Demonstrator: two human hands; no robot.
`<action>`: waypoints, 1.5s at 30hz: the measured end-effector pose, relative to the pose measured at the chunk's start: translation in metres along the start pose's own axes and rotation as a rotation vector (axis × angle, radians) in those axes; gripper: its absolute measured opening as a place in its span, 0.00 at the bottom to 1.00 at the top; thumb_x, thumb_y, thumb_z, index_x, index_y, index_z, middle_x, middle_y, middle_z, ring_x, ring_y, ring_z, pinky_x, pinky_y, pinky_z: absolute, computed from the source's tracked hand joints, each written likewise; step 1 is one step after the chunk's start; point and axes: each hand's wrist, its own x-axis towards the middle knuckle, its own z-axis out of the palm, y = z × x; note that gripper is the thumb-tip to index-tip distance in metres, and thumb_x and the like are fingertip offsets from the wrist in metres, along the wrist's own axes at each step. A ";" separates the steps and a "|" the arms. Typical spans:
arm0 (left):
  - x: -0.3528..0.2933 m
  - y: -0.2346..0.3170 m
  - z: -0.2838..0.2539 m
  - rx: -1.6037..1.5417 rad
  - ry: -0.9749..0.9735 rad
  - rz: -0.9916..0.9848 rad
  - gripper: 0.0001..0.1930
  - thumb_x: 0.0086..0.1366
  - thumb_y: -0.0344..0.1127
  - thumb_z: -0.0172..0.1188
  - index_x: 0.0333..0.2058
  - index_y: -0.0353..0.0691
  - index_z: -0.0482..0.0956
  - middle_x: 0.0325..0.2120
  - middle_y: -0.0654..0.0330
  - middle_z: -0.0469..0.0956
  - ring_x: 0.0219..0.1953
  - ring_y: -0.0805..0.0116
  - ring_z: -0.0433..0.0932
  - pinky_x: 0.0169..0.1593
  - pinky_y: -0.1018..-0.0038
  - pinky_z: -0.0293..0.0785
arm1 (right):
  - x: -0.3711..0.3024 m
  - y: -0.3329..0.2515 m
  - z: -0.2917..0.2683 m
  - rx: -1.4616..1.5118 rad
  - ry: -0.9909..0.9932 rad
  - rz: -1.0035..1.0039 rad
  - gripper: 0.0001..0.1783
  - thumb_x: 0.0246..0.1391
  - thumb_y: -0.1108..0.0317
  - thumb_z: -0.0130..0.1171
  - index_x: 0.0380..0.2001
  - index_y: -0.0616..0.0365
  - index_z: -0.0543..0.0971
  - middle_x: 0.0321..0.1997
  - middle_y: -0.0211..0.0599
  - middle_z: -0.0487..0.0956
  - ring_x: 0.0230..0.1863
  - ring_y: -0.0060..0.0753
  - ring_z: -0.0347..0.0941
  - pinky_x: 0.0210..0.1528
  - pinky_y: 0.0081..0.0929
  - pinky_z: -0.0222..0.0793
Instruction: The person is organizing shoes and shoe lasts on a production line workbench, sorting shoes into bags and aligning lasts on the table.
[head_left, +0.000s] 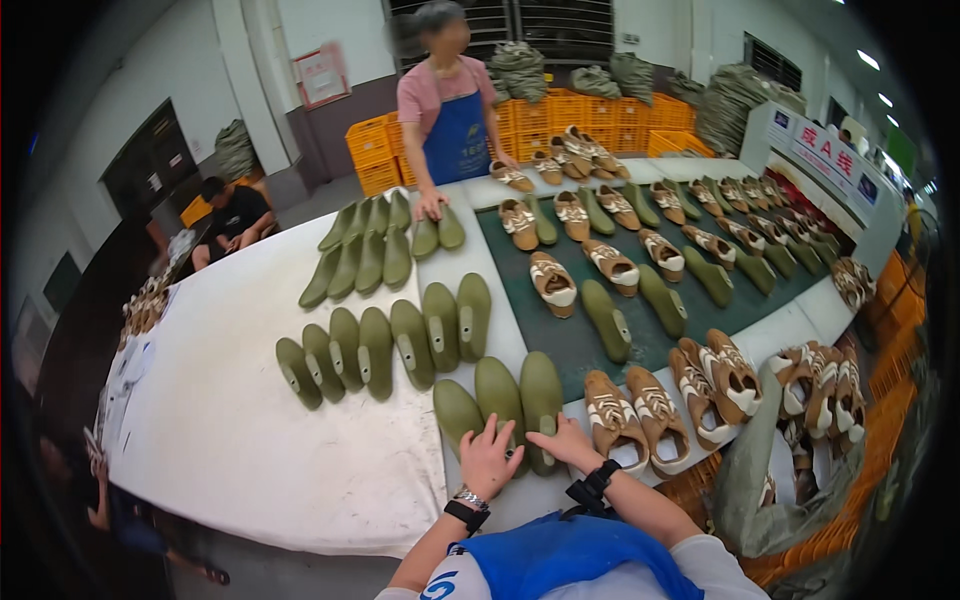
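Three olive-green shoe lasts stand side by side in front of me at the table's near edge: a left one [456,408], a middle one [498,388] and a right one [541,385]. My left hand [487,462] rests with spread fingers over the lower ends of the left and middle lasts. Against the right last's lower end lies my right hand [563,444], thumb stretched onto it and the fingers apart from the thumb. Neither hand visibly wraps round a last. Just right of it, brown-and-white sneakers [612,415] stand in a row.
More green lasts [375,350] line the white table [230,420]. A green conveyor belt [560,355] carries sneakers and lasts. Across the table, a person in a blue apron [458,135] touches lasts. Orange crates [530,120] are stacked behind; a sack-lined crate [750,480] stands right.
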 end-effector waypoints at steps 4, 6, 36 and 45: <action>-0.002 -0.003 -0.003 -0.025 -0.025 -0.028 0.23 0.53 0.47 0.60 0.48 0.47 0.74 0.51 0.51 0.70 0.47 0.59 0.72 0.52 0.56 0.61 | -0.003 -0.001 0.007 -0.002 0.073 -0.021 0.50 0.36 0.34 0.59 0.53 0.68 0.67 0.48 0.59 0.72 0.48 0.54 0.71 0.50 0.37 0.68; -0.004 -0.004 -0.003 -0.015 -0.013 -0.022 0.24 0.54 0.47 0.60 0.49 0.47 0.73 0.51 0.51 0.70 0.48 0.59 0.72 0.52 0.56 0.62 | -0.003 -0.007 0.003 0.020 0.101 -0.064 0.46 0.36 0.36 0.60 0.49 0.67 0.70 0.44 0.57 0.75 0.46 0.53 0.73 0.49 0.37 0.69; -0.004 -0.005 -0.002 -0.034 -0.016 -0.027 0.24 0.55 0.47 0.59 0.50 0.47 0.72 0.51 0.51 0.69 0.44 0.59 0.74 0.54 0.57 0.60 | 0.003 0.003 0.012 0.010 0.085 -0.032 0.53 0.37 0.34 0.59 0.57 0.66 0.62 0.49 0.64 0.70 0.50 0.58 0.69 0.52 0.38 0.66; -0.004 -0.005 0.000 -0.039 -0.003 -0.024 0.24 0.54 0.47 0.59 0.49 0.47 0.72 0.52 0.51 0.69 0.41 0.62 0.75 0.54 0.58 0.60 | 0.002 0.002 0.011 -0.008 0.092 -0.027 0.49 0.38 0.35 0.58 0.55 0.64 0.65 0.48 0.63 0.70 0.50 0.58 0.69 0.52 0.39 0.65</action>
